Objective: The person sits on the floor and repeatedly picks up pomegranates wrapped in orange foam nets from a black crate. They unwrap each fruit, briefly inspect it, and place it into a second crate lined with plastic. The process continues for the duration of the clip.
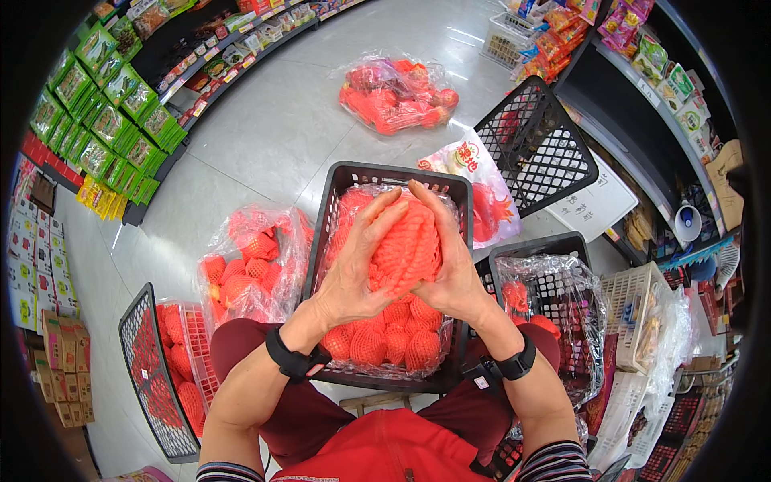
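My left hand (361,259) and my right hand (449,259) cup a bundle of red foam fruit netting (406,247) between them, above a black plastic crate (330,199). Whether a fruit is inside the bundle is hidden. Below my hands, the crate is lined with clear plastic and holds rows of round fruit in red foam nets (373,346). A clear plastic bag of red-netted fruit (253,259) lies left of the crate. A printed white and pink bag (482,181) touches its far right corner.
Another clear bag with red netting (394,93) lies on the grey floor ahead. A crate of netted fruit (162,373) stands at left, a plastic-lined black crate (539,241) at right. An upturned black crate (536,144) leans by a white board (596,199). Shelves line both sides.
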Tool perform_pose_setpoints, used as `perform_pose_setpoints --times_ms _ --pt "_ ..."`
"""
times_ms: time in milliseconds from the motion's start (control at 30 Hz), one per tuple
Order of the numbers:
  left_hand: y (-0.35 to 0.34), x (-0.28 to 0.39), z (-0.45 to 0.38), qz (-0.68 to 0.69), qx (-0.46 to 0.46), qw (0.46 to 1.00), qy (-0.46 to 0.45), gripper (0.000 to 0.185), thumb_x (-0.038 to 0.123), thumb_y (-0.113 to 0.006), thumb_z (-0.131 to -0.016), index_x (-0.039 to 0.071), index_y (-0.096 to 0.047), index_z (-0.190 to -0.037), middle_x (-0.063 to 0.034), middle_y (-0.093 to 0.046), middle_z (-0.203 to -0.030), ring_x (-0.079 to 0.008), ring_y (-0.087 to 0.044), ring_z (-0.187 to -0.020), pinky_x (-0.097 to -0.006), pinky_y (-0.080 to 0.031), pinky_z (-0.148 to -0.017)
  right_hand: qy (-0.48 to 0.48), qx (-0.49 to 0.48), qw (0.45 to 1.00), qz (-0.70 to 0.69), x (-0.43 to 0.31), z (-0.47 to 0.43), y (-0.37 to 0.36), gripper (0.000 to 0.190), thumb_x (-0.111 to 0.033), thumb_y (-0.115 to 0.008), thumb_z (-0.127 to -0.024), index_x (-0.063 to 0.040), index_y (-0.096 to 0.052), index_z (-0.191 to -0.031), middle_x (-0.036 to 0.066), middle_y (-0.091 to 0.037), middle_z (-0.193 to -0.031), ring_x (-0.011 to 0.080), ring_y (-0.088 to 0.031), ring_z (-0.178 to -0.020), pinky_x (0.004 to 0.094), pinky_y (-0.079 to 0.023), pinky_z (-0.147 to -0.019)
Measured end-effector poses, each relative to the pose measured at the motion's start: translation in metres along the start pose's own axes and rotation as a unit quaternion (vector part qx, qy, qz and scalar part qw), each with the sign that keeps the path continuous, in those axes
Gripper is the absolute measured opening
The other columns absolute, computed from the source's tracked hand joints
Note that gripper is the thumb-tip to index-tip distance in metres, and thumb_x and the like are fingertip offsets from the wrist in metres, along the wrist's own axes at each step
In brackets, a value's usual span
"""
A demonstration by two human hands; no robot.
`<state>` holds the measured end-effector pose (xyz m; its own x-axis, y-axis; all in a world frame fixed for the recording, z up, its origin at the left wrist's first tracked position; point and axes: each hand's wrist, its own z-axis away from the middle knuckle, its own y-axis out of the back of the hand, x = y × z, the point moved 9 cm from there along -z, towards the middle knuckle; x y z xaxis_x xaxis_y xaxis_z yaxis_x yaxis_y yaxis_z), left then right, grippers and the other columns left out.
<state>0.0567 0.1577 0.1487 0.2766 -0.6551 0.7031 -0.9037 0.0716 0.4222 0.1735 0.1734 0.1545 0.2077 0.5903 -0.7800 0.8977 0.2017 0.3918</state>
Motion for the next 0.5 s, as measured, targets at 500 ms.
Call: perform_pose_setpoints --times_ms 500 --pt "0.015 -0.045 0.017 0.219 0.157 0.939 0.214 0.027 0.008 -0.07 -0.09 0.002 -0.057 -0.113 -0.0043 -0.063 -0.101 -0.0116 -0.062 -0.089 -0.0256 -0.053 -0.075 -0.239 0.07 0.889 -0.384 0.045 0.012 -0.004 0.081 -0.014 -0.081 -0.079 -0.005 -0.035 -0.145 0.008 -0.053 -0.132 0.0174 -0.054 -0.121 0.0354 -0.046 -0.102"
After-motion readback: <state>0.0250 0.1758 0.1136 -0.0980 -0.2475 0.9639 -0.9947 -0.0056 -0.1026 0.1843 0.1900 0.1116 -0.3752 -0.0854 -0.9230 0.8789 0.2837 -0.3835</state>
